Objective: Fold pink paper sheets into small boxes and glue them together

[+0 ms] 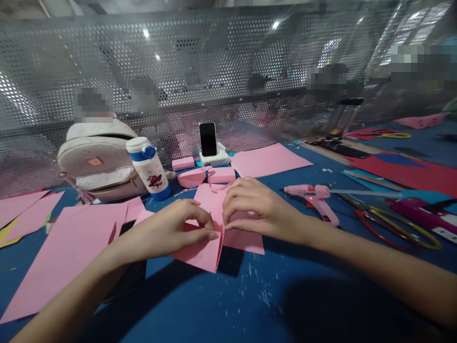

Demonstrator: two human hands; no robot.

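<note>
Paper (200, 255), pink and folded, lay between both hands at the middle of the counter (250, 309), well in from the far edge, where a perforated metal screen (221, 66) stood. The left hand (182, 221) pinched a folded flap between thumb and fingers, beside the crease; the right hand (257, 205) was curled in from the other side, fingertips gathered at that same crease, though how firmly they gripped could not be told. The paper looked light and thin, stiff enough to keep a fold, and probably easy to dent or tear under a hard pull; its dull surface did not seem slippery. The surest hold appeared to be close by the crease, where layers met, rather than on a loose corner. Counted out, there were three small pink pieces (221, 175) just beyond it, one wide pink sheet (271, 159) near the far edge, one phone (208, 139) upright at one white tissue pack (216, 159), one bottle (152, 174) and one backpack (103, 162) toward the far left corner, one glue gun (319, 191) on the right, and two pairs of scissors (362, 206), the second toward the far right corner.
</note>
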